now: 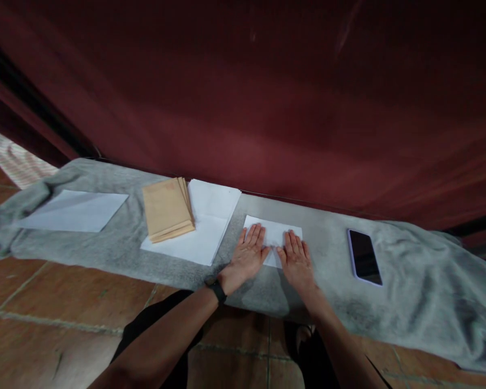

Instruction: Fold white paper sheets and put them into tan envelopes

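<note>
Paper sheet (272, 236), 1 pc, white, lies flat just below ctr of frame under both your hands: L hand (248, 255) and R hand (295, 260) are palm-down, fingers extended, gripping nothing. You've also got 1 white paper stack (216, 199) left of ctr, w/ 1 pile of kraft envelopes (166, 208) on top; 1 loose white sheet (79, 210) mid-left; 1 phone (365, 257) mid-right; 1 wristwatch (217, 290) on your L wrist. Papers + phone rest on grey cloth (328, 256), rumpled at both ends; dark red panel (247, 97) fills upper frame, tiled floor (60, 294) below. Exact no. of envelopes/stacked sheets: can't tell, edges overlap. Your hands hide part of the ctr sheet; striped fabric (20, 162) is cut off far left.
</note>
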A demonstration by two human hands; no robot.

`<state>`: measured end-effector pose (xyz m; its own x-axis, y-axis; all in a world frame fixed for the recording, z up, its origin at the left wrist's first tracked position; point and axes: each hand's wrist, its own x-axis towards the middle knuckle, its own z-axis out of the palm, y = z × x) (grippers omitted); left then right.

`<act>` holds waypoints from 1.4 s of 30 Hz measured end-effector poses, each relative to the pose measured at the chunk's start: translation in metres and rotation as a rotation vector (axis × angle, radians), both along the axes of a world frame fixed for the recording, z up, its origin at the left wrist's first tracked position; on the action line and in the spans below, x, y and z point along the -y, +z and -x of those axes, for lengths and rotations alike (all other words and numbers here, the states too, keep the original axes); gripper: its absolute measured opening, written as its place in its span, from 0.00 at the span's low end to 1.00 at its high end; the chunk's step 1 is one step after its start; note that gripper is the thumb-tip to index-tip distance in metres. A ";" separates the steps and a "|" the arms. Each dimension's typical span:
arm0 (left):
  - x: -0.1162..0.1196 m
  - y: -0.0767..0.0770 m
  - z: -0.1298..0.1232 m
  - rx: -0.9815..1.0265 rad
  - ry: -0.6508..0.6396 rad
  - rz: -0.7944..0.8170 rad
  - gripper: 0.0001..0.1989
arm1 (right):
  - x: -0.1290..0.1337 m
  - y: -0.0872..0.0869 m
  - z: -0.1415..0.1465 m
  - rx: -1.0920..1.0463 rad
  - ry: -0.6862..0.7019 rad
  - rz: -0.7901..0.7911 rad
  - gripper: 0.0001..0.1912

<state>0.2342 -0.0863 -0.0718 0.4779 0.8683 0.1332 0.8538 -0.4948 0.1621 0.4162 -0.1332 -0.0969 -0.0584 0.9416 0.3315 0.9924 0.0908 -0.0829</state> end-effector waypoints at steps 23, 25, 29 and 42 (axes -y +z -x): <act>-0.041 0.021 0.030 0.337 0.318 0.105 0.30 | 0.006 0.005 0.002 -0.041 -0.067 -0.030 0.32; -0.044 0.023 0.028 0.382 0.365 0.151 0.32 | 0.008 0.010 0.012 -0.054 -0.013 0.018 0.31; -0.051 0.021 0.024 0.473 0.432 0.243 0.36 | 0.011 0.015 0.031 -0.086 0.042 0.094 0.30; -0.073 0.021 0.016 0.606 0.509 0.291 0.37 | 0.000 0.019 0.033 -0.093 -0.041 0.114 0.28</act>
<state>0.2185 -0.0130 -0.0506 -0.0637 0.9977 -0.0218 0.6853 0.0596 0.7258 0.3835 -0.1328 -0.0781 0.0067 0.9745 0.2241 0.9827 0.0350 -0.1818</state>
